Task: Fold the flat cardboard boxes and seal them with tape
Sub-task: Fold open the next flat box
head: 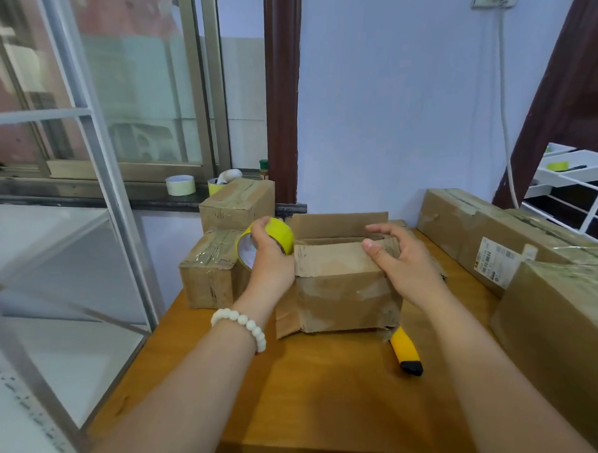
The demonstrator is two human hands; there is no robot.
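A worn brown cardboard box (342, 290) stands in the middle of the wooden table (317, 398). Its far flap stands up and its near flap is folded down over the top. My left hand (270, 259) grips a yellow tape roll (276, 234) just left of the box's top edge. My right hand (402, 261) rests on the folded flap at the box's right side, thumb on top and fingers curled over the flap's far edge.
Two taped boxes (213, 274) are stacked at the table's left rear. Long taped boxes (495, 241) line the right side. A yellow utility knife (405, 354) lies beside the box's near right corner. A pale tape roll (180, 185) sits on the window sill. A glass panel stands at left.
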